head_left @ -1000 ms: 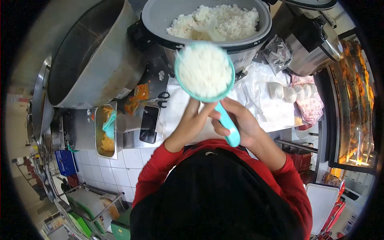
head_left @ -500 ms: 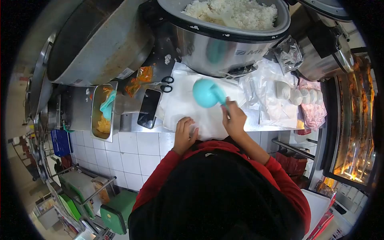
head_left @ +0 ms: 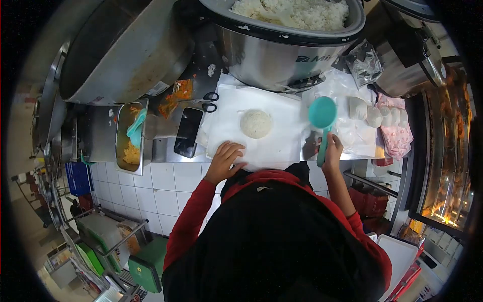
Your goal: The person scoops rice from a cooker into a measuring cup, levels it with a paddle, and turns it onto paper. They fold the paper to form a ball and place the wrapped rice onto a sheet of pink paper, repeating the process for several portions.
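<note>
A rounded mound of white rice (head_left: pixel 256 124) sits on white wrapping paper (head_left: pixel 282 148) in front of me. My right hand (head_left: pixel 332 152) is closed round the handle of a turquoise scoop (head_left: pixel 322 111), held to the right of the paper with its hollow side up. My left hand (head_left: pixel 226 160) rests with fingers stretched over the paper's front left edge, holding nothing. Behind the paper stands a large steel rice cooker (head_left: pixel 271 60), with loose rice and a pale paddle inside.
To the left lie a phone (head_left: pixel 188 132), scissors (head_left: pixel 208 102) and a steel pan (head_left: pixel 118 146) of orange-yellow food with a turquoise utensil. At right are plastic bags (head_left: pixel 342 90), several white rounded packets (head_left: pixel 374 117), pink printed paper (head_left: pixel 397 138) and a lit food cabinet (head_left: pixel 443 166).
The scoop has moved right off the paper and turned from hollow side down to up. The rice mound now shows where the scoop was. My left hand has shifted slightly left.
</note>
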`<state>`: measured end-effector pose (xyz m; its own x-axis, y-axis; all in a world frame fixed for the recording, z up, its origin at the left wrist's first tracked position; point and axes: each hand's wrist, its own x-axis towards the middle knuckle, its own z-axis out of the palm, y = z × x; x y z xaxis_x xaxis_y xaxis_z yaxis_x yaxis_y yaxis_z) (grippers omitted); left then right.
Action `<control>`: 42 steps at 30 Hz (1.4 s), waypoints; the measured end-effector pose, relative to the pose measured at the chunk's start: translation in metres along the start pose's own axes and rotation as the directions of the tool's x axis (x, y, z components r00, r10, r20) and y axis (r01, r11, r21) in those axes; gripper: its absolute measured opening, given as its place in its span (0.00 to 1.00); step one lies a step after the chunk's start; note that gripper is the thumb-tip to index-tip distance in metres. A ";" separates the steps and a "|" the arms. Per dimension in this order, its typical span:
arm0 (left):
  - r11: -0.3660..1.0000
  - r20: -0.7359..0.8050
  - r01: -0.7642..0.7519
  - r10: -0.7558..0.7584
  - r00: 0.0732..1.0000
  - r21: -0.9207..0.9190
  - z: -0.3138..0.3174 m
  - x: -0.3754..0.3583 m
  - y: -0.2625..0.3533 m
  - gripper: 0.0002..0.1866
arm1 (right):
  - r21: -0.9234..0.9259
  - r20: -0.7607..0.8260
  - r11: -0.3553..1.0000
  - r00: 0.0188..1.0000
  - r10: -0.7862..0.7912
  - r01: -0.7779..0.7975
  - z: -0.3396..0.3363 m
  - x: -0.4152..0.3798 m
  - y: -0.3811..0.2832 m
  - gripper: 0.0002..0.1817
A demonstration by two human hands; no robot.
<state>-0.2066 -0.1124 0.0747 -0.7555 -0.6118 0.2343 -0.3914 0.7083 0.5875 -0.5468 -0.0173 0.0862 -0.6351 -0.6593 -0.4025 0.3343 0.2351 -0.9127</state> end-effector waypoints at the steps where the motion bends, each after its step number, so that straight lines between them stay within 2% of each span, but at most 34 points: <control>1: 1.000 0.044 -0.022 0.022 0.999 -0.008 -0.007 0.001 0.002 0.11 | 0.068 -0.047 0.997 0.999 0.023 -0.019 -0.003 0.006 0.004 0.14; 3: 0.993 0.104 -0.114 0.111 0.988 0.026 -0.008 -0.006 -0.007 0.11 | -0.050 -0.087 0.999 0.996 0.011 -0.016 -0.003 0.030 0.006 0.15; 4: 0.994 0.112 -0.108 0.111 0.987 -0.035 -0.009 -0.009 -0.010 0.10 | -0.112 -0.105 0.994 0.994 0.006 -0.018 -0.003 0.042 0.005 0.16; 6: 0.983 0.130 -0.096 0.116 0.985 -0.155 -0.011 -0.007 -0.011 0.09 | -0.311 -0.226 0.914 0.914 -0.336 0.260 0.007 0.056 0.012 0.17; 7: 0.983 0.116 -0.142 0.155 0.981 -0.112 -0.019 -0.001 -0.006 0.07 | -0.416 -0.254 0.830 0.829 -0.498 0.372 0.013 0.055 0.016 0.18; 9: 0.990 0.180 -0.028 0.053 0.982 -0.140 -0.022 -0.003 -0.010 0.07 | -0.663 0.070 0.483 0.689 -0.721 0.572 0.018 0.020 0.004 0.21; 10: 0.988 0.211 0.031 0.001 0.977 -0.149 -0.024 -0.003 -0.011 0.07 | -0.717 0.256 0.262 0.595 -0.762 0.645 0.025 -0.002 -0.010 0.23; 11: 0.977 0.344 0.207 -0.176 0.922 -0.054 -0.034 0.004 -0.002 0.06 | -0.585 0.538 0.246 0.597 -0.595 0.773 0.028 -0.018 -0.018 0.23; 12: 0.991 0.293 0.124 -0.102 0.951 -0.057 -0.033 0.005 -0.003 0.07 | -0.425 0.773 0.277 0.504 -0.385 0.862 0.031 -0.029 -0.020 0.23; 15: 0.995 0.177 -0.094 0.097 0.979 -0.023 -0.032 0.010 -0.002 0.09 | -0.324 0.924 0.018 0.320 -0.210 0.946 0.033 -0.038 0.000 0.21; 17: 0.980 0.141 -0.198 0.190 0.971 0.038 -0.034 0.015 0.003 0.09 | -0.283 0.934 -0.024 0.270 -0.235 0.959 0.027 -0.031 0.014 0.18; 18: 0.979 0.169 -0.197 0.185 0.968 0.055 -0.032 0.011 -0.001 0.10 | -0.261 0.939 -0.045 0.242 -0.246 0.964 0.024 -0.026 0.017 0.16; 20: 0.976 0.226 -0.196 0.171 0.959 0.093 -0.027 -0.003 -0.012 0.10 | -0.246 0.940 0.079 0.258 -0.225 0.966 0.016 -0.015 0.020 0.13; 24: 0.995 0.178 -0.092 0.085 0.980 0.032 -0.025 -0.002 -0.009 0.10 | -0.252 0.901 0.353 0.351 -0.254 0.901 0.022 -0.005 0.008 0.06; 25: 0.998 0.154 -0.058 0.054 0.987 0.024 -0.024 -0.001 -0.008 0.10 | -0.282 0.873 0.456 0.423 -0.243 0.844 0.023 -0.004 0.009 0.05; 28: 0.999 0.125 0.018 -0.014 0.992 -0.031 -0.023 0.001 -0.010 0.09 | -0.379 0.834 0.623 0.544 -0.089 0.684 0.024 0.000 0.003 0.08; 29: 0.998 0.125 0.039 -0.032 0.992 -0.055 -0.022 0.003 -0.012 0.08 | -0.356 0.843 0.610 0.524 -0.116 0.708 0.024 -0.001 0.002 0.10; 32: 0.904 0.203 0.369 -0.329 0.922 -0.215 -0.036 0.023 0.005 0.09 | -0.295 0.873 0.532 0.450 -0.188 0.794 0.033 -0.010 -0.017 0.15; 34: 0.843 0.223 0.414 -0.355 0.908 -0.344 -0.041 0.029 0.002 0.09 | -0.264 0.896 0.427 0.384 -0.225 0.865 0.037 -0.014 -0.025 0.18; 38: 0.669 0.337 0.511 -0.385 0.859 -0.540 -0.043 0.034 -0.015 0.08 | -0.250 0.891 0.529 0.407 -0.202 0.811 0.035 -0.005 -0.012 0.12; 39: 0.651 0.370 0.541 -0.396 0.841 -0.532 -0.046 0.037 -0.016 0.08 | -0.225 0.894 0.566 0.399 -0.202 0.793 0.035 -0.001 -0.013 0.11; 40: 0.712 0.321 0.493 -0.377 0.869 -0.500 -0.047 0.040 -0.015 0.07 | -0.201 0.898 0.598 0.390 -0.203 0.775 0.034 0.004 -0.015 0.09; 41: 0.740 0.311 0.486 -0.378 0.872 -0.465 -0.049 0.043 -0.014 0.07 | -0.184 0.869 0.715 0.451 -0.201 0.674 0.035 0.004 -0.013 0.03; 42: 0.767 0.303 0.484 -0.384 0.872 -0.422 -0.054 0.046 -0.011 0.07 | -0.199 0.853 0.744 0.487 -0.189 0.637 0.033 0.005 -0.013 0.03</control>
<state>-0.2085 -0.1672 0.1206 -0.6682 -0.6986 -0.2559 -0.4439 0.0983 0.8907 -0.5315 -0.0472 0.0979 0.2215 -0.9744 0.0372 -0.2944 -0.1032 -0.9501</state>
